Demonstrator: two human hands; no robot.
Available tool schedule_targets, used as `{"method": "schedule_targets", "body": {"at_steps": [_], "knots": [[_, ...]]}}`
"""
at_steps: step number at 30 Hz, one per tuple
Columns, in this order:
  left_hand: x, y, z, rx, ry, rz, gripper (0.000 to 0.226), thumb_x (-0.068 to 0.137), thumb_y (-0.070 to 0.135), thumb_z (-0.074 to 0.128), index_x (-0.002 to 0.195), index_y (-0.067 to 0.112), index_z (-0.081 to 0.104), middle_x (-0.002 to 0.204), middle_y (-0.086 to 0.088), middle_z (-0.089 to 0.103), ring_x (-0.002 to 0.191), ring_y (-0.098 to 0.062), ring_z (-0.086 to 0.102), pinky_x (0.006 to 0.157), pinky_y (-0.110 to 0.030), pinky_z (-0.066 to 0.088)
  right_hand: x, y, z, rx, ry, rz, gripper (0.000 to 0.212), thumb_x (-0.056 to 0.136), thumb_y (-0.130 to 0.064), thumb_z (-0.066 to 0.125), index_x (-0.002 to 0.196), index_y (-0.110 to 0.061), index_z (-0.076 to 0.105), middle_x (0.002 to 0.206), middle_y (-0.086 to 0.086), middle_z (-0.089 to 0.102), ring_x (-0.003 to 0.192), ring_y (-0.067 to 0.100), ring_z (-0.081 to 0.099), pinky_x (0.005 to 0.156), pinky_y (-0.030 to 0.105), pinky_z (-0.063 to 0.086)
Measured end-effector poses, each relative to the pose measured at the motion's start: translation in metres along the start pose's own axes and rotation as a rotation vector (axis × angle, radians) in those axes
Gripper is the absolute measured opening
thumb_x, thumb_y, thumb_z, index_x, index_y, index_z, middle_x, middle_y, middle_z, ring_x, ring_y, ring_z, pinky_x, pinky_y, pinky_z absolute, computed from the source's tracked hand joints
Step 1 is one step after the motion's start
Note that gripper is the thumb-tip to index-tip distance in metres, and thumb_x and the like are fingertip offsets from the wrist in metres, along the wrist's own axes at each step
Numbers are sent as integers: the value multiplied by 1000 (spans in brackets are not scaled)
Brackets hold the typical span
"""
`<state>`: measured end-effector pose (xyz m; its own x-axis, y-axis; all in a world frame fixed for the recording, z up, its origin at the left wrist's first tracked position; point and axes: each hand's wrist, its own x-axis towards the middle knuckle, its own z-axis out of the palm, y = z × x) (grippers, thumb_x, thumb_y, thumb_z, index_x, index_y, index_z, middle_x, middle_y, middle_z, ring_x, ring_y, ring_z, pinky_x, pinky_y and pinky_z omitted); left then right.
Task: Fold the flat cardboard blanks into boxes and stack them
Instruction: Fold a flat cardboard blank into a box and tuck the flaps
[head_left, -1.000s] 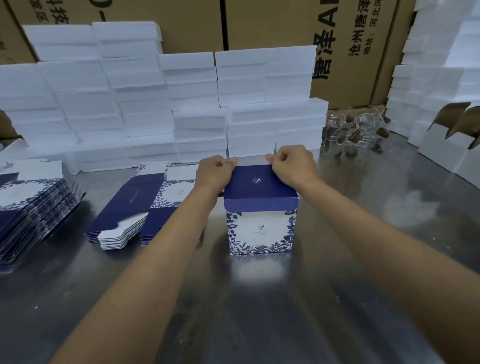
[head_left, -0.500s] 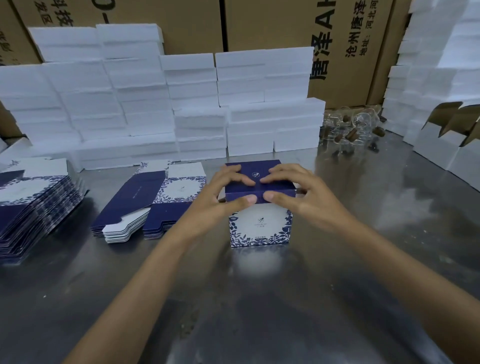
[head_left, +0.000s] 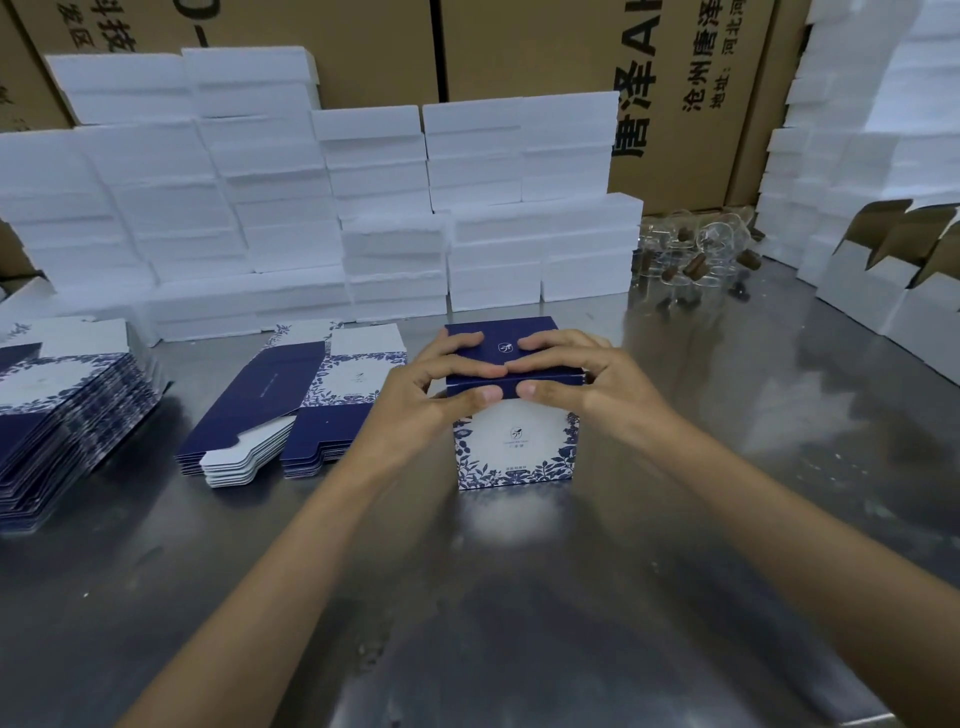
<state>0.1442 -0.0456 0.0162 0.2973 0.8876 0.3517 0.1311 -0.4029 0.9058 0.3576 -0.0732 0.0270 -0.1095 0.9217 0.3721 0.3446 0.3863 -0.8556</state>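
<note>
Both hands on one box (head_left: 517, 447), upright on the worktop (head_left: 519, 597) right under them. Left hand (head_left: 436, 387): fingers laid over the dark blue lid, thumb pressed against the lid's front edge, so a pinch on the lid. Right hand (head_left: 576, 376): same hold mirrored, fingers on top, thumb at the front edge, fingertips of the two hands nearly meeting at the lid's middle. Lid down and level; front tuck apparently going in or just seated, hard to tell which.

Progress, judged from the layout: this box formed and all but closed. Just left of the left hand, a short pile of flat blanks (head_left: 291, 410), blue and flower-printed, white tabs sticking out at the near edge. Further left, a taller stack of blanks (head_left: 62, 415), so plenty of folding left. No stack of finished blue boxes visible anywhere, so stacking spot unclear. Beyond the hands, rows of white foam blocks (head_left: 363, 208) against big brown cartons (head_left: 519, 47). Far right of the right hand, open white boxes (head_left: 883, 280) with flaps up, and behind them some clear glass items (head_left: 696, 254), blurred.
</note>
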Motion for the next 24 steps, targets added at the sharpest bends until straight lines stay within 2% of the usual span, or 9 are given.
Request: {"method": "schedule_targets", "body": {"at_steps": [4,8,11,14,16,18,20,22,24], "knots": [[-7,0,-2,-72,25,18,29,75,16,81,103,21,79,139,14,59,133,13,41,88,-5,45,-3,6,-5,94,-1,-30,31,81,-4,80,108,-20,77,124,-8,70,132,2,49,105,14,38],[-6,1,-2,-14,15,38,25,84,12,76,106,22,78,141,12,57,138,7,40,92,-2,40,1,8,-11,74,-15,-13,29,83,-5,79,107,-23,78,121,-12,72,137,2,45,113,18,34],[-7,3,-17,-50,-74,-9,30,78,23,77,108,29,79,140,20,57,133,12,43,96,-2,39,1,4,-22,40,-128,-8,33,86,-1,75,110,-24,76,124,-10,70,138,1,45,102,11,41],[-10,-1,-19,-66,-52,19,28,79,23,77,105,31,80,137,19,60,133,7,46,103,-9,41,-5,0,-18,-5,-38,-49,32,88,4,73,109,-19,77,119,-4,74,131,3,54,107,19,44],[-9,-2,-11,-38,-5,35,25,82,18,77,103,33,80,139,14,60,132,7,47,102,-10,42,-4,-6,-16,-186,39,-75,31,89,6,69,107,-17,80,114,-4,76,121,3,62,103,27,51],[-6,-1,0,-2,17,50,28,86,13,76,104,34,79,143,9,57,133,9,45,95,-6,41,-4,-13,-13,-500,103,-137,33,90,4,61,110,-16,79,110,0,77,109,16,69,96,35,53],[1,0,17,16,24,58,30,88,10,74,108,32,76,146,7,53,134,10,42,90,-1,40,-6,-17,-4,-767,120,-193,34,89,-5,59,117,-16,73,111,6,75,106,27,65,96,38,47],[11,0,39,52,31,75,34,92,9,70,118,30,72,151,6,47,137,11,37,87,1,38,-13,-8,8,-913,119,-174,42,92,-25,63,132,-14,62,132,8,66,125,27,54,107,34,33],[23,-1,62,25,24,76,36,95,6,65,124,27,69,156,6,40,137,13,30,87,-2,43,-15,10,12,-942,151,-109,66,96,-43,59,149,-8,43,157,8,42,149,27,32,121,35,18]]}}
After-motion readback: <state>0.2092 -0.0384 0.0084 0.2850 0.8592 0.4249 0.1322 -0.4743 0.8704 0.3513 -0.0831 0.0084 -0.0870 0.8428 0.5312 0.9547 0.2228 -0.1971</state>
